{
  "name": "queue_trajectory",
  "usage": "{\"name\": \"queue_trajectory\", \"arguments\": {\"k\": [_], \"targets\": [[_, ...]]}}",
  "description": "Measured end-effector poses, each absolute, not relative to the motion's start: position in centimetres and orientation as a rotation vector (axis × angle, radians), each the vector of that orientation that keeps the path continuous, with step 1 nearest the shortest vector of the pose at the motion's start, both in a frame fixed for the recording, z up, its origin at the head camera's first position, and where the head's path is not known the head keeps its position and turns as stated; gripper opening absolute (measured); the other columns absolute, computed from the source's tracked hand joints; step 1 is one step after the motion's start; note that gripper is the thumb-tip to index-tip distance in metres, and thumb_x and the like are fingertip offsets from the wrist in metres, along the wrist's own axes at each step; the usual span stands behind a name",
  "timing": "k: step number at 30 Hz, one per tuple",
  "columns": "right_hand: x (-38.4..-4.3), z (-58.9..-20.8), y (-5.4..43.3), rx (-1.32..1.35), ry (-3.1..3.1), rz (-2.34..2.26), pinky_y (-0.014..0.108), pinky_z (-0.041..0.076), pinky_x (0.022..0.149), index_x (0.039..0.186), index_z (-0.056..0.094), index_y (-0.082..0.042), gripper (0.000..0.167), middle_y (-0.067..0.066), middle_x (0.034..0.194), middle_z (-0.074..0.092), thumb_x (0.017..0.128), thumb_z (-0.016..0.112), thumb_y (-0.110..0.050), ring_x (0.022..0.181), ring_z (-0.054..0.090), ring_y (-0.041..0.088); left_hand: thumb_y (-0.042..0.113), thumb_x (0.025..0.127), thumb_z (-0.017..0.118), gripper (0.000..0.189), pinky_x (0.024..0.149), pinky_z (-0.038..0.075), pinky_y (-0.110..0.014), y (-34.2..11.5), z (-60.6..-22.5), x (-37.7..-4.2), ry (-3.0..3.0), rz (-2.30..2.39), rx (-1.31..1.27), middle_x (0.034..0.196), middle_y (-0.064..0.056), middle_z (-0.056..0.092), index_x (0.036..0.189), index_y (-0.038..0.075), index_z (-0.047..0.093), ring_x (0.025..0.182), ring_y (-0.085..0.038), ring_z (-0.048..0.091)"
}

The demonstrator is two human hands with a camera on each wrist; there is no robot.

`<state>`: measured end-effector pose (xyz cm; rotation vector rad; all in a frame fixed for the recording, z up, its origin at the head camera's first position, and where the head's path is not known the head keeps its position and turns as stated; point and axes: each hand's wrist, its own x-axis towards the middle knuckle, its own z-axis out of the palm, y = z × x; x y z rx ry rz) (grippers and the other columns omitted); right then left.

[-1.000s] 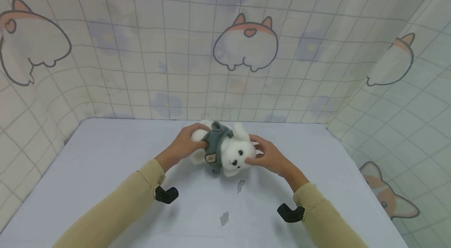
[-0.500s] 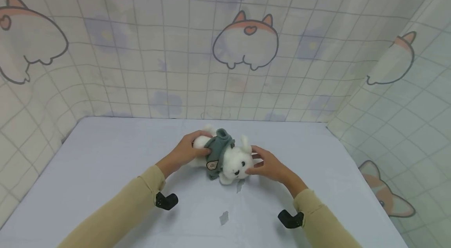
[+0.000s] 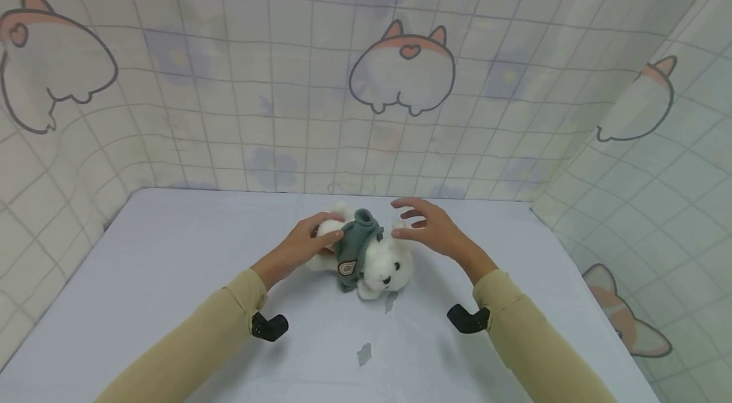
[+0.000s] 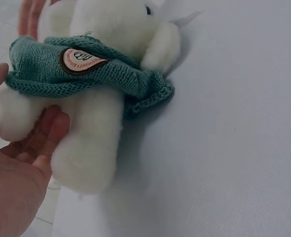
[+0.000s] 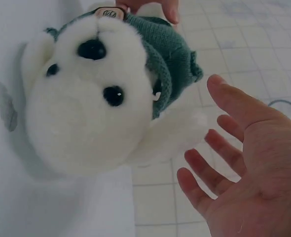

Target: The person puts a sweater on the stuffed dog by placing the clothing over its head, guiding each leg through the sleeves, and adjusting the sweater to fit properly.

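A white plush dog (image 3: 390, 266) in a green knitted sweater (image 3: 353, 249) lies on its side on the white table, head to the right. A teardrop-shaped patch (image 4: 81, 60) shows on the sweater. My left hand (image 3: 300, 241) grips the plush dog's lower body, its fingers between the legs and the thumb by the sweater hem in the left wrist view. My right hand (image 3: 431, 228) is held above the head near the upper ear (image 5: 172, 136), fingers spread and loosely bent, holding nothing.
Grey diamond-shaped marks (image 3: 364, 354) lie on the white table (image 3: 189, 250) in front of the plush dog. A grid-patterned curtain (image 3: 229, 98) with corgi drawings hangs behind the table and along both sides.
The plush dog has come slightly nearer and its head has lowered to the table. My right hand has let go of the head and risen away; my left hand keeps its grip.
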<state>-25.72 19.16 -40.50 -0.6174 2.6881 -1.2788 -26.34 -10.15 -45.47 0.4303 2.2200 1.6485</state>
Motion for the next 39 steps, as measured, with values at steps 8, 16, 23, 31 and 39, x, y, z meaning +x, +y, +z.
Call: {"name": "queue_trajectory", "arguments": {"k": [8,16,23,31,39], "targets": [[-26.8,-38.2,16.4,-0.712,2.77,-1.195,0.04,0.052,0.096,0.127,0.061,-0.023,0.034,-0.001,0.133,0.059,0.093,0.064,-0.029,0.117,0.059,0.021,0.033,0.096,0.06,0.044,0.087,0.056,-0.035,-10.1,-45.4,-26.2,2.198,1.69,0.432,0.146,-0.01,0.045,0.136,0.018,0.051,0.117,-0.027,0.057],[-27.3,-38.1,14.2,-0.792,2.781,-1.234,0.038,0.054,0.091,0.118,0.068,-0.018,0.025,0.001,0.124,0.065,0.094,0.063,-0.02,0.104,0.064,0.019,0.035,0.096,0.06,0.045,0.089,0.055,-0.037,-10.1,-45.8,-26.4,2.19,1.68,0.416,0.149,-0.008,0.042,0.137,0.02,0.051,0.118,-0.028,0.057],[-27.5,-38.5,13.1,-0.733,2.834,-1.202,0.037,0.055,0.086,0.107,0.071,-0.016,0.016,0.001,0.113,0.069,0.093,0.065,-0.019,0.098,0.066,0.02,0.035,0.096,0.059,0.044,0.088,0.055,-0.037,-10.2,-45.7,-26.3,2.193,1.683,0.416,0.148,-0.01,0.043,0.137,0.02,0.05,0.116,-0.027,0.058],[-27.6,-39.7,13.0,-0.696,2.85,-1.164,0.03,0.054,0.072,0.095,0.072,-0.018,0.007,0.001,0.103,0.07,0.092,0.066,-0.016,0.09,0.064,0.018,0.034,0.096,0.06,0.046,0.086,0.056,-0.038,-10.3,-45.5,-26.0,2.174,1.709,0.437,0.148,-0.013,0.043,0.138,0.019,0.05,0.108,-0.024,0.063],[-27.6,-40.3,13.0,-0.727,2.855,-1.051,0.026,0.051,0.065,0.092,0.074,-0.018,0.01,0.001,0.098,0.073,0.09,0.067,-0.011,0.077,0.061,0.013,0.034,0.098,0.056,0.041,0.086,0.056,-0.038,-10.2,-45.7,-26.2,2.164,1.729,0.411,0.151,-0.008,0.04,0.136,0.019,0.052,0.123,-0.028,0.054]]}}
